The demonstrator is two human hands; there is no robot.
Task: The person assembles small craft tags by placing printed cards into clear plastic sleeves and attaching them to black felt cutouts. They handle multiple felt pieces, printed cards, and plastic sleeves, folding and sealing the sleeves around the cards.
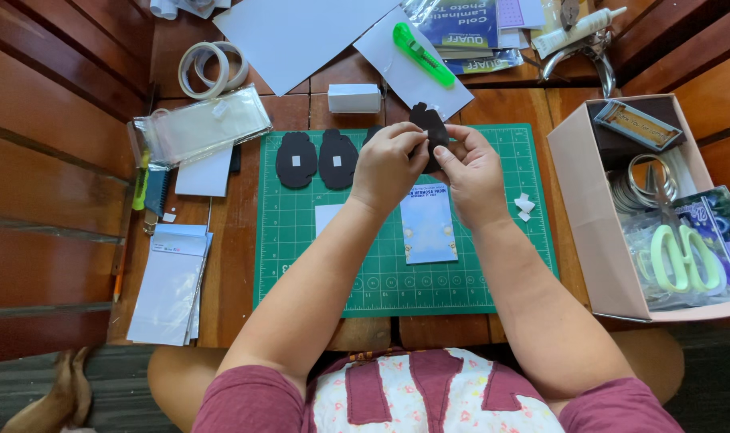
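My left hand [387, 164] and my right hand [471, 170] meet above the green cutting mat [301, 265]. Both pinch a black shaped cutout [431, 127] held over the mat's far edge. Two more black cutouts [316, 159], each with a small white square on it, lie side by side on the mat to the left of my left hand. A pale blue printed card [428, 226] lies on the mat below my hands. A small white paper [326, 216] sits partly under my left wrist.
A cardboard box [593, 208] at right holds pale green scissors [684, 256] and metal rings. Far side: green utility knife [423, 54], white sheets, tape rolls [212, 68], small white box [353, 98]. Clear plastic sleeves [204, 124] and white papers [171, 285] lie at left.
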